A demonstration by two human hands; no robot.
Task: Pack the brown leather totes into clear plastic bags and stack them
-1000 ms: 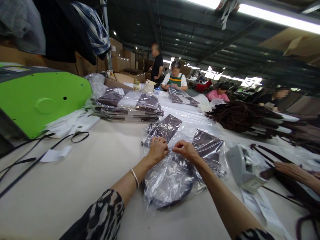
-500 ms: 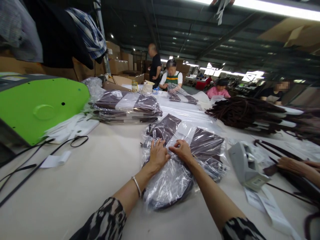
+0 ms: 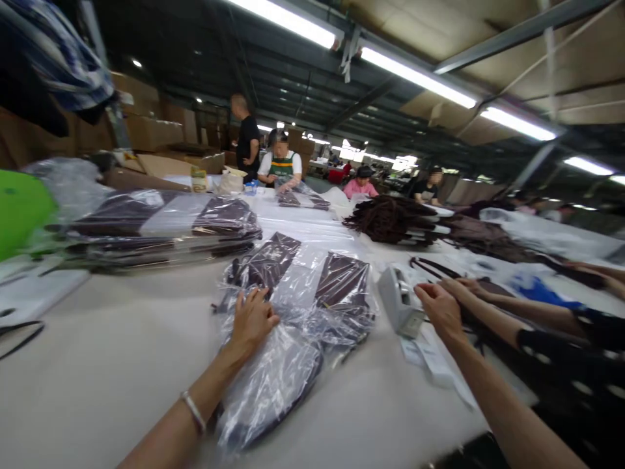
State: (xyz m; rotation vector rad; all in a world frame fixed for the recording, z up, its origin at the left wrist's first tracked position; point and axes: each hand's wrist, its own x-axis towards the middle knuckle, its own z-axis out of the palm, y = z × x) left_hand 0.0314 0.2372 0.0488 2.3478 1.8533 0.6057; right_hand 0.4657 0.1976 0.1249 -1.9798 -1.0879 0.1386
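A dark brown folded article (image 3: 342, 280) with a pale band across it lies in a clear plastic bag (image 3: 273, 378) on the table before me. My left hand (image 3: 254, 319) rests on the bag's left part, palm down with fingers spread. My right hand (image 3: 439, 314) is beside a grey tape dispenser (image 3: 398, 301), to the right of the bag. Its thumb and fingertips are pinched together near the dispenser's top; whatever they hold is too small to make out.
Bagged brown articles (image 3: 166, 228) are stacked at the left back. A pile of dark brown pieces (image 3: 390, 220) lies beyond the dispenser. A co-worker's arms (image 3: 508, 312) reach in close from the right. Paper labels (image 3: 434, 361) lie below the dispenser.
My right hand has left the bag and moved right to the tape dispenser. My left hand stays on the bag. The view has turned to the right.
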